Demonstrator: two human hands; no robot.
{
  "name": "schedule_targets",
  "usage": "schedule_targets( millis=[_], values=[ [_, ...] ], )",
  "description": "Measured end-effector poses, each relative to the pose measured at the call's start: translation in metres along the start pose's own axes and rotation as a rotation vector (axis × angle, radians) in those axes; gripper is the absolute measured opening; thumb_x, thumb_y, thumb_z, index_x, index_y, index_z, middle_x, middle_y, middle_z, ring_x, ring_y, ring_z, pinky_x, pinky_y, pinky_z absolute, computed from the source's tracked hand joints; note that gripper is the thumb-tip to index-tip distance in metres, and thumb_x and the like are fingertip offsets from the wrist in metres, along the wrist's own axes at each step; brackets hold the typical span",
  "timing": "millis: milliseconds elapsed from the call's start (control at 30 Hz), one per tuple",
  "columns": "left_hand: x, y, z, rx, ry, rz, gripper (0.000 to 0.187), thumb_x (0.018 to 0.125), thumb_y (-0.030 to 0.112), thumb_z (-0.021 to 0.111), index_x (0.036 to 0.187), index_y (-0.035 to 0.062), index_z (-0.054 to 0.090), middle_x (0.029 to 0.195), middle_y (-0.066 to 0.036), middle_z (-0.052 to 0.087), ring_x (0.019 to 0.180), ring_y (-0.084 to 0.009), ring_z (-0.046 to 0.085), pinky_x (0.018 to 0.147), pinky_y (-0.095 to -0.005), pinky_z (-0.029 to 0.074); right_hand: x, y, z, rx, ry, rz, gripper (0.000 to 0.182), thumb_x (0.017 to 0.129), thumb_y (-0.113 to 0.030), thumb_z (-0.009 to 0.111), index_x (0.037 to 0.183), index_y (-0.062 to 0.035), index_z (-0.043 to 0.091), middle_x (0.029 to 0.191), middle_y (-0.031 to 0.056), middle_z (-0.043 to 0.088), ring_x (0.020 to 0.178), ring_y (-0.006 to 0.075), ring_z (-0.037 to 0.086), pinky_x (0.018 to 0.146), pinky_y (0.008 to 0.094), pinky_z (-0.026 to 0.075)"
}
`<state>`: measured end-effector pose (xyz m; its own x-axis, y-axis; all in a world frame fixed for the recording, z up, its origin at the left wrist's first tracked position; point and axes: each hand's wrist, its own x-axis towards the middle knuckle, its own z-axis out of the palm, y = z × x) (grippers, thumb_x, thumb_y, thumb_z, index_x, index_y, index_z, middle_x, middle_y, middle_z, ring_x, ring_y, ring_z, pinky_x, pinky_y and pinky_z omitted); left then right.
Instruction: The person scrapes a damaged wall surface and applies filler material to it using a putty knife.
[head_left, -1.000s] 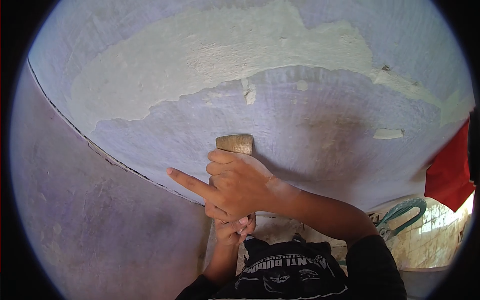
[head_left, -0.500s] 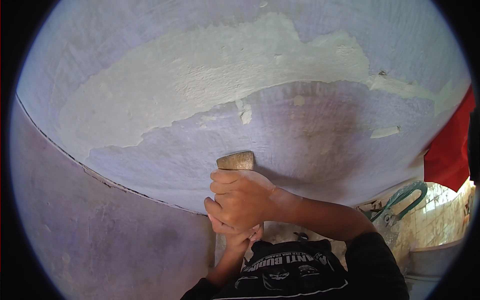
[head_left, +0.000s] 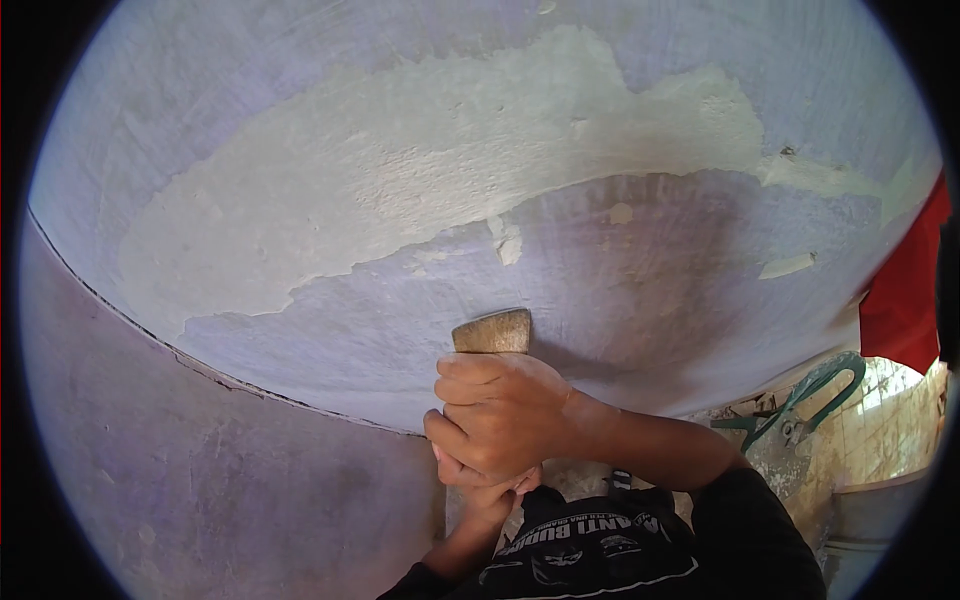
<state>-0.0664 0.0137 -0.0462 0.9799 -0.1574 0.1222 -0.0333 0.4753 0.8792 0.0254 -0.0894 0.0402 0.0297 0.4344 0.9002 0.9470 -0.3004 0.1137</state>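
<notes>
Head view: gripping scraper (head_left: 492, 332) at wall (head_left: 400, 290) with right hand (head_left: 505, 415) after curling in extended forefinger (head_left: 446, 434), seemingly for firmer hold; touching below with left hand (head_left: 490, 498) of unclear closure.

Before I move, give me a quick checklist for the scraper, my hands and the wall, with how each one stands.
1. Right hand closed around the scraper: ok.
2. Right fingers back from the blade's front edge: ok.
3. Left hand gripping the handle: cannot tell, mostly hidden.
4. Blade edge touching the wall: cannot tell.
5. Pale patch smooth-edged: not ok, ragged.
6. Red cloth away from the blade: ok.
</notes>
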Motion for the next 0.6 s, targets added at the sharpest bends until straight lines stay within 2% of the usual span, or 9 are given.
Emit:
schedule_targets(
  millis=[67,167,267,333,367,400,433,533,600],
  values=[
    [-0.004,0.001,-0.002,0.044,0.056,-0.017,0.013,0.080,0.008,0.053,0.086,-0.0034,0.050,0.065,-0.009,0.043,0.043,-0.0139,0.034,0.040,-0.0250,0.027,0.003,0.001,-0.002,0.046,0.016,0.007,0.036,0.060,-0.022,0.065,0.044,-0.0136,0.034,0.038,-0.0014,0.029,0.045,0.0138,0.029,0.058,0.0268,0.032],
    [-0.011,0.005,-0.003,-0.018,0.032,-0.080,0.017,0.079,0.008,0.053,0.091,-0.0046,0.050,0.068,-0.010,0.044,0.045,-0.0135,0.034,0.040,-0.0243,0.027,0.009,0.000,-0.005,0.102,0.044,0.031,0.037,0.062,-0.022,0.064,0.044,-0.0131,0.033,0.038,-0.0010,0.029,0.045,0.0138,0.028,0.058,0.0271,0.032],
    [-0.009,-0.002,0.000,-0.002,0.118,-0.048,0.017,0.079,0.010,0.053,0.088,-0.0038,0.049,0.066,-0.009,0.044,0.043,-0.0128,0.034,0.040,-0.0241,0.027,-0.001,-0.001,-0.002,0.046,0.001,0.022,0.036,0.063,-0.022,0.063,0.044,-0.0134,0.034,0.037,-0.0014,0.029,0.044,0.0135,0.028,0.059,0.0267,0.032],
    [-0.006,0.005,0.010,-0.001,0.158,-0.129,0.018,0.079,0.016,0.052,0.081,-0.0012,0.048,0.065,-0.007,0.044,0.042,-0.0122,0.035,0.040,-0.0244,0.027,-0.001,-0.001,-0.006,-0.015,-0.052,0.016,0.035,0.063,-0.022,0.063,0.044,-0.0137,0.035,0.037,-0.0017,0.029,0.044,0.0133,0.029,0.060,0.0264,0.032],
    [-0.007,0.016,0.014,-0.003,0.165,-0.137,0.018,0.079,0.016,0.052,0.081,-0.0012,0.048,0.065,-0.007,0.044,0.042,-0.0122,0.035,0.040,-0.0244,0.027,0.008,-0.002,-0.015,0.053,-0.050,0.049,0.029,0.063,-0.019,0.062,0.048,-0.0119,0.038,0.042,-0.0009,0.031,0.047,0.0142,0.033,0.063,0.0268,0.037],
    [-0.009,0.032,0.017,0.037,0.033,-0.210,0.019,0.079,0.019,0.052,0.079,0.0001,0.047,0.062,-0.006,0.042,0.041,-0.0120,0.035,0.040,-0.0246,0.027,0.013,-0.003,-0.020,0.121,-0.044,0.084,0.024,0.062,-0.017,0.062,0.052,-0.0102,0.042,0.047,-0.0001,0.032,0.050,0.0151,0.037,0.067,0.0271,0.043],
    [-0.009,0.041,0.018,0.080,-0.103,-0.281,0.021,0.079,0.021,0.052,0.076,0.0015,0.046,0.060,-0.005,0.041,0.040,-0.0118,0.035,0.040,-0.0247,0.027,0.014,-0.003,-0.021,0.125,-0.041,0.091,0.024,0.062,-0.017,0.062,0.052,-0.0102,0.042,0.047,-0.0001,0.032,0.050,0.0151,0.037,0.067,0.0271,0.043],
    [-0.014,0.031,0.022,0.043,0.008,-0.251,0.023,0.079,0.025,0.051,0.076,0.0019,0.046,0.057,-0.004,0.039,0.037,-0.0119,0.032,0.039,-0.0249,0.027,0.013,-0.004,-0.021,0.174,0.003,0.107,0.025,0.062,-0.017,0.062,0.051,-0.0099,0.041,0.046,0.0007,0.031,0.049,0.0153,0.037,0.066,0.0268,0.042],
    [-0.014,0.033,0.026,0.005,-0.004,-0.262,0.023,0.080,0.025,0.050,0.077,0.0022,0.046,0.056,-0.003,0.038,0.037,-0.0119,0.032,0.039,-0.0252,0.027,0.010,-0.006,-0.021,0.082,-0.159,0.119,0.026,0.062,-0.017,0.062,0.050,-0.0102,0.040,0.045,0.0013,0.033,0.049,0.0161,0.038,0.067,0.0271,0.043]
  ],
)
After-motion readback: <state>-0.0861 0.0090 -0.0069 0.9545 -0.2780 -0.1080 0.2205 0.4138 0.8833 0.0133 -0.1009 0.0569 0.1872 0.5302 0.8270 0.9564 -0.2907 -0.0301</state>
